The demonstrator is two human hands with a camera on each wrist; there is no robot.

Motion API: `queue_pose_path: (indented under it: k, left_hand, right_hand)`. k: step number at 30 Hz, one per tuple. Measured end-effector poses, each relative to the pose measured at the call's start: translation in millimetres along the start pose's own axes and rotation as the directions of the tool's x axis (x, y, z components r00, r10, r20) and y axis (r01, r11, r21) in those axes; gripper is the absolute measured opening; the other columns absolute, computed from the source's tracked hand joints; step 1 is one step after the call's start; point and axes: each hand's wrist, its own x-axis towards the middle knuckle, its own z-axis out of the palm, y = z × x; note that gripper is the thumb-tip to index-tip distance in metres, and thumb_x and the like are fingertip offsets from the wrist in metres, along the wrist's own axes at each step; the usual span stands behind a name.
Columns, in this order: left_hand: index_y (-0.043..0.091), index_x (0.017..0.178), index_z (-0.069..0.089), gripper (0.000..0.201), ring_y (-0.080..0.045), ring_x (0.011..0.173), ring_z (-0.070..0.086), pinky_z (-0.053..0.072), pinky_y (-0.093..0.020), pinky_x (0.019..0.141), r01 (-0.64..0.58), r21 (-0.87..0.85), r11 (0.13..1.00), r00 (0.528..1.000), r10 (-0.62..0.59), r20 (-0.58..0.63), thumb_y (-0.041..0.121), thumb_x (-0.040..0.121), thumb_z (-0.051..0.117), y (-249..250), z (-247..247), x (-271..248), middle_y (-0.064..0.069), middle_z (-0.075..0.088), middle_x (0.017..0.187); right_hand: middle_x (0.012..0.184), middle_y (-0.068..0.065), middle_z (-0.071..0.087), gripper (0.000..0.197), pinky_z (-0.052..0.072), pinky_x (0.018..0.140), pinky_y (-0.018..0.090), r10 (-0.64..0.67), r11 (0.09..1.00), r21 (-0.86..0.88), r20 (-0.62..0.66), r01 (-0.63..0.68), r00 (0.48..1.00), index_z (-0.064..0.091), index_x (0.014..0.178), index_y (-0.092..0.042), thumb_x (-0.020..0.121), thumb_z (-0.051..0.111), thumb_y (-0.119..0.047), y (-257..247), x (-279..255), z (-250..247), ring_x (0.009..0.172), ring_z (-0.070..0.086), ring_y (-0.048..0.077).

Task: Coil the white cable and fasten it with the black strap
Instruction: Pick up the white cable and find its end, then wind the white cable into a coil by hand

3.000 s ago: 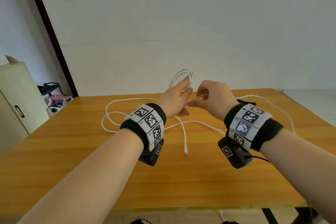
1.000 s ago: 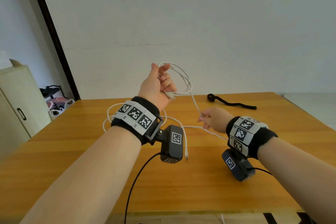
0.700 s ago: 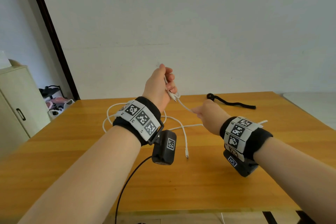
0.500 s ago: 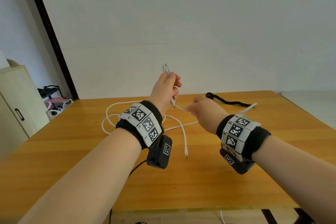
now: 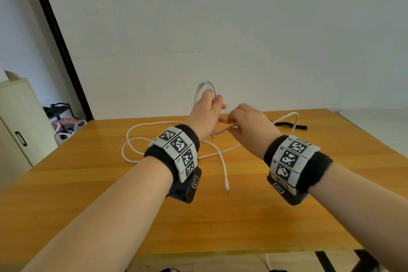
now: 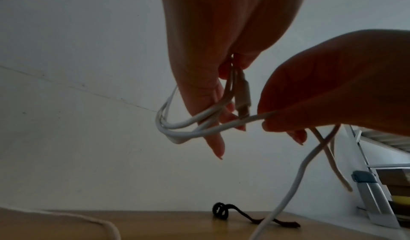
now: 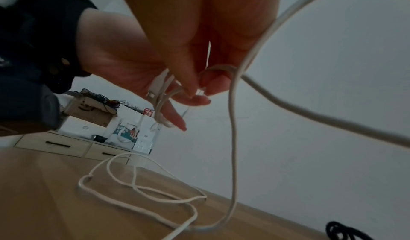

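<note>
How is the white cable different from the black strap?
The white cable is long and thin, while the black strap is short and dark. The cable is partly lifted: the left hand grips its loops and the right hand pinches a strand, whereas no hand touches the strap. Much of the cable sprawls loose, while the strap curls at one end. Both have parts lying on the wooden table.

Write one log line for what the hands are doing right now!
left hand: holds cable loops | right hand: pinches cable, feeding next loop | strap: on table, untouched | step: coiling
</note>
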Motion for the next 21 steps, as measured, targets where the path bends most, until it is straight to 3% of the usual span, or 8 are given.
queue_pose_path:
  k: [3, 6, 10, 16, 19, 21]
  left_hand:
    - [0.014, 0.102, 0.036, 0.02, -0.028, 0.073, 0.07, 0.058, -0.041, 0.062, 0.039, 0.001, 0.999, 0.997, -0.039, 0.061, 0.032, 0.101, 0.028, -2, 3, -4, -0.007, 0.059, 0.109]
    - [0.014, 0.103, 0.033, 0.021, -0.022, 0.051, 0.064, 0.051, -0.025, 0.041, 0.052, 0.045, 0.998, 0.994, -0.056, 0.094, 0.034, 0.101, 0.027, -4, 2, -5, -0.004, 0.059, 0.1]
    - [0.011, 0.098, 0.033, 0.023, -0.018, 0.045, 0.048, 0.045, -0.029, 0.047, -0.004, 0.142, 0.99, 0.993, -0.013, 0.121, 0.032, 0.102, 0.026, -5, 2, -2, -0.009, 0.063, 0.095]
    - [0.011, 0.094, 0.038, 0.023, -0.015, 0.048, 0.038, 0.036, -0.026, 0.046, 0.01, 0.129, 0.992, 0.988, -0.03, 0.154, 0.029, 0.102, 0.026, -7, 2, -2, -0.004, 0.059, 0.077]
    - [0.012, 0.091, 0.044, 0.026, -0.015, 0.047, 0.038, 0.036, -0.025, 0.046, 0.046, 0.122, 0.991, 0.982, -0.067, 0.177, 0.029, 0.102, 0.028, -7, 0, -3, -0.001, 0.055, 0.069]
    - [0.014, 0.088, 0.049, 0.029, -0.014, 0.046, 0.036, 0.034, -0.023, 0.044, 0.083, 0.112, 0.99, 0.972, -0.106, 0.211, 0.032, 0.101, 0.03, -6, -1, -3, 0.0, 0.048, 0.064]
  right_hand:
    - [0.103, 0.002, 0.063, 0.03, 0.051, 0.076, 0.034, 0.046, 0.993, -0.11, -0.033, -0.05, 0.998, 0.054, 0.111, -0.016, 0.091, 0.052, -0.038, 1, 1, -6, 0.09, 0.063, 0.023]
    - [0.097, -0.001, 0.069, 0.03, 0.038, 0.088, 0.032, 0.052, 0.972, -0.227, -0.072, -0.067, 0.996, 0.054, 0.109, -0.018, 0.092, 0.047, -0.043, 10, 4, -8, 0.092, 0.062, 0.023]
    - [0.095, -0.003, 0.067, 0.018, 0.02, 0.09, 0.033, 0.026, 0.952, -0.3, -0.131, -0.064, 0.991, 0.059, 0.101, -0.021, 0.093, 0.047, -0.032, 17, 4, -5, 0.105, 0.049, 0.022]
    - [0.105, 0.011, 0.051, 0.02, 0.039, 0.081, 0.036, 0.066, 0.96, -0.255, -0.212, -0.12, 0.975, 0.066, 0.094, -0.007, 0.087, 0.06, -0.025, 22, 7, -7, 0.103, 0.042, 0.031]
    - [0.109, 0.014, 0.044, 0.027, 0.05, 0.068, 0.037, 0.183, 0.97, -0.119, -0.207, -0.211, 0.961, 0.056, 0.104, -0.006, 0.093, 0.053, -0.03, 20, 7, -10, 0.091, 0.05, 0.029]
    - [0.11, 0.013, 0.049, 0.032, 0.052, 0.071, 0.04, 0.248, 0.968, -0.006, -0.167, -0.252, 0.954, 0.05, 0.115, -0.01, 0.094, 0.05, -0.033, 20, 9, -9, 0.089, 0.056, 0.029]
